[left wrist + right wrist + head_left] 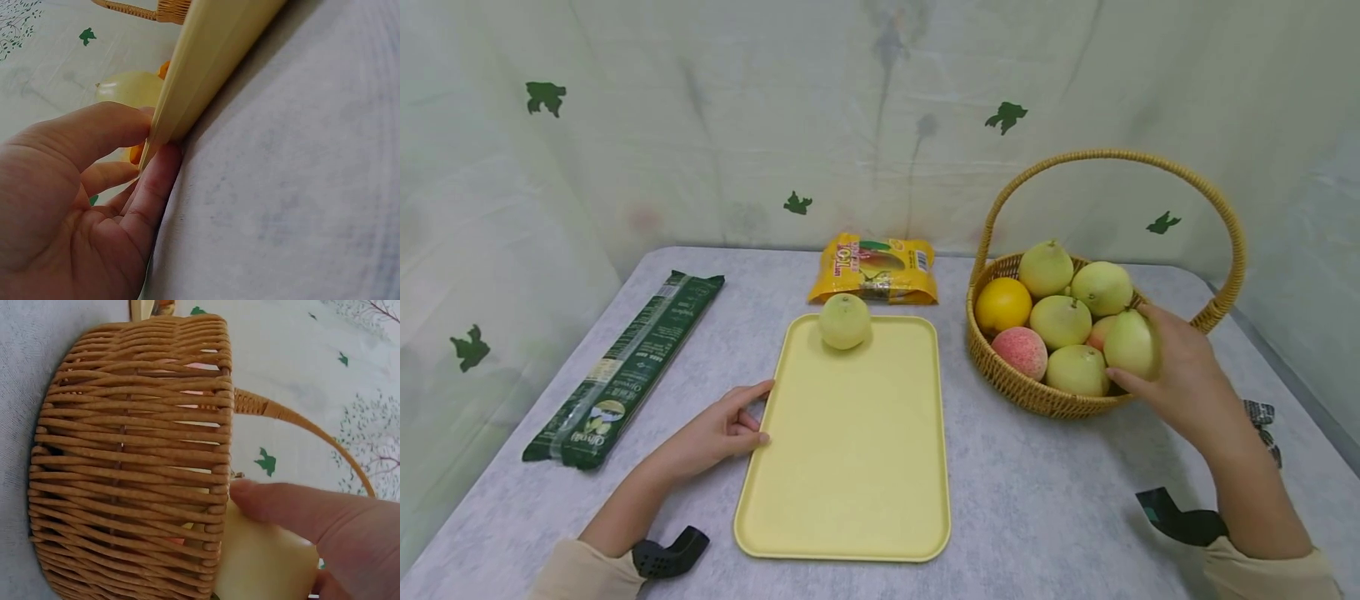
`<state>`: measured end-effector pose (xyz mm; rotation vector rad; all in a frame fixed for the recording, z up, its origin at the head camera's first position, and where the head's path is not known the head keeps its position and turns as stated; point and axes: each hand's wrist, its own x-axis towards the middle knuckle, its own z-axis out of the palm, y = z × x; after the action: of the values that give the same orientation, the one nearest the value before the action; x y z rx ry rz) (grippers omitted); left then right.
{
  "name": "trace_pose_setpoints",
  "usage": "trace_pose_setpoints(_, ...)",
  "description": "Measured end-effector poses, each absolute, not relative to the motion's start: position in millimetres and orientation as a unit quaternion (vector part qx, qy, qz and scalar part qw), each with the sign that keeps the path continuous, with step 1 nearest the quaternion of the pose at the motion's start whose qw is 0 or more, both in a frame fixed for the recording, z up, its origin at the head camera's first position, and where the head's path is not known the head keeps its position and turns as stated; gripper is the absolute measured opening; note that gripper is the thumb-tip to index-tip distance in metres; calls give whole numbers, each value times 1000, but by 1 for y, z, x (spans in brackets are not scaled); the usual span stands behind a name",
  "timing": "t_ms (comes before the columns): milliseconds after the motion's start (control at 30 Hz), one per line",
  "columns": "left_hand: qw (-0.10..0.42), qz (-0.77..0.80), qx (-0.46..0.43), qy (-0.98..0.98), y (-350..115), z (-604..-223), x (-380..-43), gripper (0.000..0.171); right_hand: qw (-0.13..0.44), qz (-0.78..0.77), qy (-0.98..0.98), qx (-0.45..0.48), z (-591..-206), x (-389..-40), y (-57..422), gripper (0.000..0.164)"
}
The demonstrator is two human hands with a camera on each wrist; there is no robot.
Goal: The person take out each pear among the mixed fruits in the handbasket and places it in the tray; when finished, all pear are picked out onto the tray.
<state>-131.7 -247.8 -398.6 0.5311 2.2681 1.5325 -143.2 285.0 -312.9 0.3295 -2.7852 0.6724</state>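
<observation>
My right hand [1191, 375] grips a pale green pear [1131, 343] at the right side of a wicker basket [1052, 404]. In the right wrist view the thumb lies against that pear [262, 556], just over the rim. Around it in the basket sit several more pears [1060, 322], an orange [1003, 304] and a pink peach [1020, 352]. My left hand [718, 433] pinches the left edge of a yellow tray [850, 458], with a finger under the rim in the left wrist view. One pear [845, 322] rests at the tray's far end.
Behind the tray lies a yellow snack bag [875, 271]. A long dark green packet [625, 371] lies along the table's left side. The basket's tall handle [1112, 155] arches over the fruit. A pale curtain [737, 108] hangs behind the table.
</observation>
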Motion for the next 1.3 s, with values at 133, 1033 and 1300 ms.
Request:
trace_pose_setpoints(133, 181, 541, 180, 801, -247, -398, -131, 74, 138, 222, -960, 100, -312, -142, 282, 82)
trace_pose_setpoints(1033, 175, 545, 186, 799, -246, -398, -132, 73, 210, 439, -849, 204, -281, -137, 160, 81)
trace_pose_setpoints(1300, 177, 546, 186, 797, -247, -398, -132, 73, 118, 541, -794, 252, -308, -180, 102, 76)
